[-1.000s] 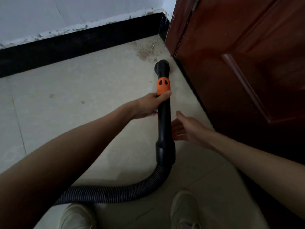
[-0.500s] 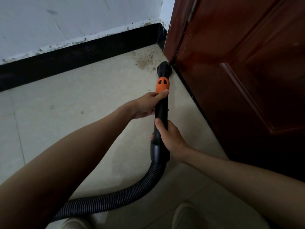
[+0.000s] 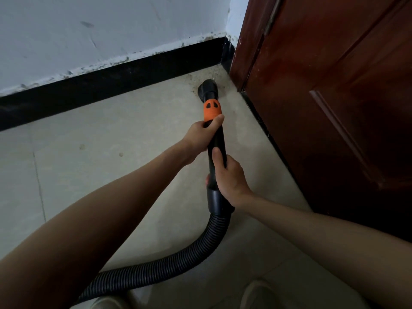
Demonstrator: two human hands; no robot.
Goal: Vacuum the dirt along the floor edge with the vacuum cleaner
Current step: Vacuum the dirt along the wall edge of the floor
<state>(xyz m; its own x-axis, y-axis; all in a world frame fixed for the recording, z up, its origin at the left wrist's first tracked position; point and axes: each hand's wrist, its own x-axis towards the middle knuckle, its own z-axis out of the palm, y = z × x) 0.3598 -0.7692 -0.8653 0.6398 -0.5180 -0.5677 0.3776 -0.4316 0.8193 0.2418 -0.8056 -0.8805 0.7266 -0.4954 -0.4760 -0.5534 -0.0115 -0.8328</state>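
Both hands on the black vacuum wand (image 3: 215, 143), angled forward and down toward the room corner; left hand (image 3: 201, 137) wrapped around the wand just below the orange collar (image 3: 213, 110), thumb tip touching the collar's lower edge; right hand (image 3: 227, 175) curled around the wand lower down, thumb lying along the tube, just above the thicker black cuff (image 3: 217, 202); round black nozzle (image 3: 206, 89) at the wand's far end, down at the floor right at the patch of brown dirt (image 3: 196, 80) in the corner, whether touching cannot be told; dirt spread over the pale tiled floor (image 3: 111, 152) beside the black baseboard (image 3: 111, 85) and close to the foot of the dark red-brown wooden door (image 3: 334, 108); ribbed black hose (image 3: 178, 262) curving from the cuff down and to the left, passing under the left forearm; scuffed white wall (image 3: 89, 30) above the baseboard, its lower edge chipped and stained; tips of two light shoes (image 3: 256, 293) at the bottom edge, either side of the hose's lower run.
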